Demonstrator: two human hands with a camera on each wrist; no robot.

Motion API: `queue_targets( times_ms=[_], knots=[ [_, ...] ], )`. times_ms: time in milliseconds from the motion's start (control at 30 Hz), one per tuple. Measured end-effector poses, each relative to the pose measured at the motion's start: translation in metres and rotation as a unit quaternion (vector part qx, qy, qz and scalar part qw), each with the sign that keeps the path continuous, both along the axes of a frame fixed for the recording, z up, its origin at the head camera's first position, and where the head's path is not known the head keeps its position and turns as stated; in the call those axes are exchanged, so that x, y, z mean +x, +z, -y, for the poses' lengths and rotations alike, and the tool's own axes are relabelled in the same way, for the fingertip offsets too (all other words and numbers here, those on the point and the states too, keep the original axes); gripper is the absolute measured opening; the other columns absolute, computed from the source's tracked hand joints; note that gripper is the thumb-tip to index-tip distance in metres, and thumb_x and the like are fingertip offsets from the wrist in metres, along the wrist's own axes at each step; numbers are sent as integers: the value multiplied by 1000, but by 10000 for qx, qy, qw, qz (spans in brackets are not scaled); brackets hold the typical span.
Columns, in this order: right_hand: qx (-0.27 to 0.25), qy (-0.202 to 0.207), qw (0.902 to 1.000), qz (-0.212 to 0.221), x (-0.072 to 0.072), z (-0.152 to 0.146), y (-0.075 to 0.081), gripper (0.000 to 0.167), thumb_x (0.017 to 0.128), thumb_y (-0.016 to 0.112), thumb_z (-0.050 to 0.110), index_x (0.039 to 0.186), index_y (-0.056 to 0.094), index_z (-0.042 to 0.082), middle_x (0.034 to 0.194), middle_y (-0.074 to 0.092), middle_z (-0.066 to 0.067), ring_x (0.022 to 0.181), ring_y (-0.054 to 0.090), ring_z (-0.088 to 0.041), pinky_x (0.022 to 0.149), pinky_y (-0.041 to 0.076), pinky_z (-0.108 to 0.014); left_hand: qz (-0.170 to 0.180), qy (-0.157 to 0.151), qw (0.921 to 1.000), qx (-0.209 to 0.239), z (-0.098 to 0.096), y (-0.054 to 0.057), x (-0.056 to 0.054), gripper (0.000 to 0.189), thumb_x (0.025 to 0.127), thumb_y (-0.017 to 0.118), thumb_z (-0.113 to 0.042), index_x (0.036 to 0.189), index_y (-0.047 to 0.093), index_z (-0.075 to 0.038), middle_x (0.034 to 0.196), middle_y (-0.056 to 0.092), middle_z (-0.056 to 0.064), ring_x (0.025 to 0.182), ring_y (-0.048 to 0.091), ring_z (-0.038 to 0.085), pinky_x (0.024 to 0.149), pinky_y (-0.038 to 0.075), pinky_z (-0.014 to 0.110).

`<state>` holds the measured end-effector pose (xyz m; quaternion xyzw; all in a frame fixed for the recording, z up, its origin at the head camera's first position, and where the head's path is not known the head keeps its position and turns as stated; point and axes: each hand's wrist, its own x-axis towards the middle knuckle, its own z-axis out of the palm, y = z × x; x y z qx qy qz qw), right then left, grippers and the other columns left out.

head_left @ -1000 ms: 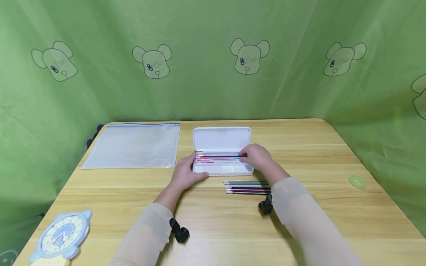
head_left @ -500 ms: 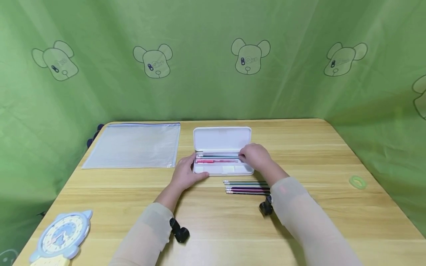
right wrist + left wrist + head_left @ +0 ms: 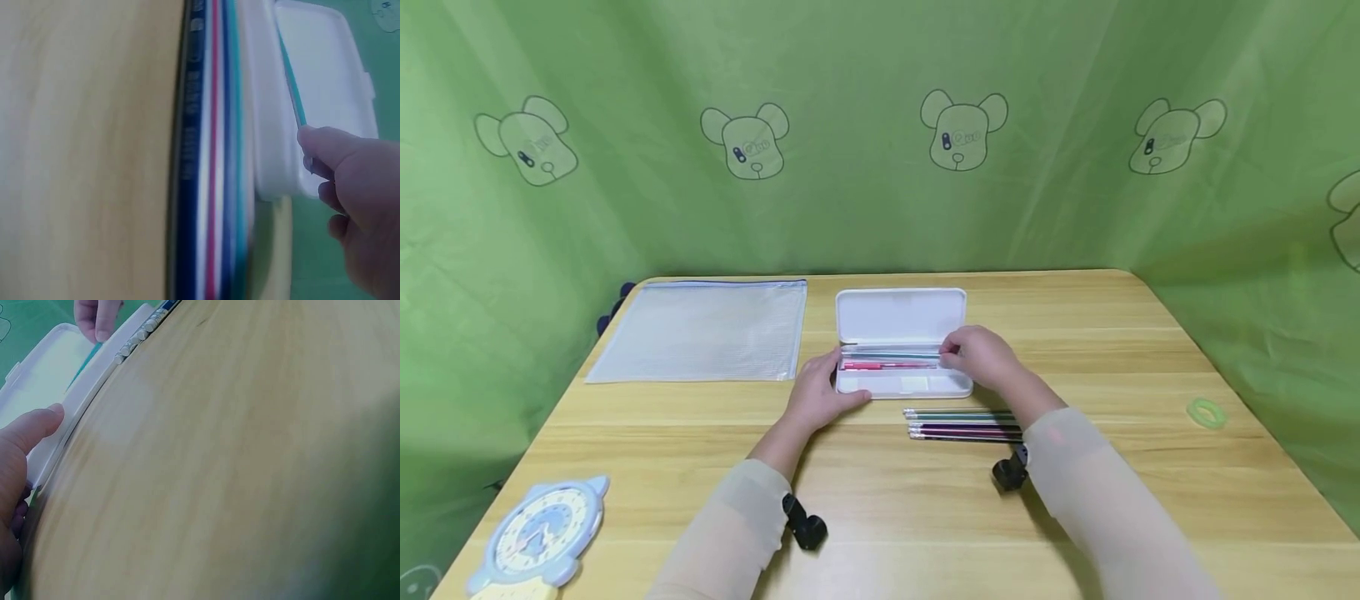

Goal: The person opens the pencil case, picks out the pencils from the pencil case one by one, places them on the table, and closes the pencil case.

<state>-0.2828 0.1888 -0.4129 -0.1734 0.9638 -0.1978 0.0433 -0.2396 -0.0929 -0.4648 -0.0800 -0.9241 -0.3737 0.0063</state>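
A white pencil case [image 3: 901,385] stands with its lid up in the middle of the table. My left hand [image 3: 817,395] holds its left end, the thumb on the near edge and the fingers at the side. My right hand [image 3: 981,357] is over the case's right end. In the right wrist view it pinches a teal pencil [image 3: 291,72] near one end between thumb and fingers. The pencil lies lengthwise along the case. Beneath it in the head view shows a red pen or pencil [image 3: 880,366] inside the case. Several pencils [image 3: 958,425] lie side by side in front, partly hidden by my right forearm.
A clear zip pouch [image 3: 700,333] lies flat at the back left. A blue toy clock [image 3: 542,533] is at the front left, and a light green ring [image 3: 1206,412] lies near the table's right edge. Green curtain surrounds the table.
The right hand stays at the case's right end, with small finger shifts; its forearm has edged right. The teal pencil shows more plainly over the case. My left hand has not moved.
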Motion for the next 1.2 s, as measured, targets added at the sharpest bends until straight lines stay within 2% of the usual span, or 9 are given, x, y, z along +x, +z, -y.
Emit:
queue_targets(
  times_ms=[200, 400, 667, 900, 1033, 1200],
  knots=[
    [-499, 38, 9987, -75, 14, -12, 11, 10, 93, 66, 17, 93, 72, 9, 89, 67, -5, 81, 55, -18, 76, 49, -35, -55, -1, 10000, 30, 0, 0, 0, 99, 74, 81, -48, 152, 35, -8, 150, 48, 12, 140, 40, 33, 119, 31, 45],
    [-866, 98, 9961, -130, 38, -32, 17, 8, 91, 68, 16, 92, 73, 10, 88, 68, -3, 78, 53, -14, 70, 46, -27, -74, 7, 10000, -20, 0, -1, -1, 99, 73, 81, -48, 151, 36, -7, 150, 48, 13, 140, 39, 34, 119, 31, 45],
    [-988, 93, 9951, 6, 72, -63, 12, 6, 89, 70, 15, 92, 74, 11, 86, 69, 1, 78, 55, -10, 66, 50, -22, -28, 27, 10000, -26, 0, 0, 0, 98, 74, 80, -49, 152, 36, -7, 151, 46, 12, 141, 39, 33, 119, 32, 45],
    [-947, -208, 9944, 425, 99, -81, 10, 10, 91, 68, 20, 95, 74, 13, 87, 69, 4, 78, 57, -7, 68, 51, -22, -40, 3, 10000, -48, -1, 0, 1, 99, 74, 80, -48, 152, 35, -8, 152, 46, 12, 141, 39, 33, 119, 31, 45],
    [-1019, -238, 9929, 566, 111, -90, 6, 11, 91, 69, 22, 96, 73, 13, 86, 68, 3, 76, 56, -4, 67, 52, -21, 9, 16, 10000, -59, -1, 1, 1, 99, 74, 80, -49, 152, 35, -8, 152, 46, 12, 141, 38, 33, 120, 31, 45],
    [-1036, -158, 9932, 514, 121, -99, -3, 7, 90, 71, 21, 92, 73, 15, 90, 71, 4, 78, 56, 1, 69, 53, -20, 8, 17, 10000, -34, 0, 1, 1, 98, 74, 81, -48, 152, 36, -9, 151, 46, 12, 141, 39, 33, 119, 31, 45]
  ],
)
